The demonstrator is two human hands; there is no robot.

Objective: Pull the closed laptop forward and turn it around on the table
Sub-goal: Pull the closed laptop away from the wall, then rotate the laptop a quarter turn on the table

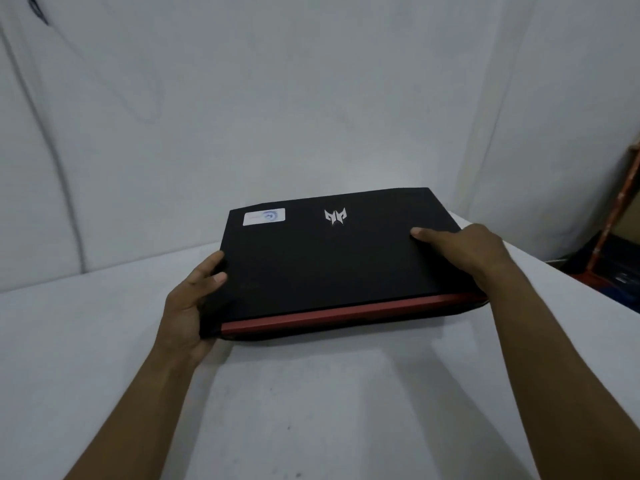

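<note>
A closed black laptop [322, 261] lies on the white table [311, 410], its red hinge strip facing me and a silver logo and a white sticker on the lid. My left hand [188, 306] grips the near left corner, thumb on the lid and fingers under the edge. Over the right edge my right hand [474, 254] clasps the laptop, thumb pressed flat on the lid. The near edge casts a shadow on the table; whether it is lifted I cannot tell.
A white wall rises close behind the table, with a thin dark cable [52, 143] running down it at the left. A wooden frame and dark objects [616, 237] stand past the table's right edge.
</note>
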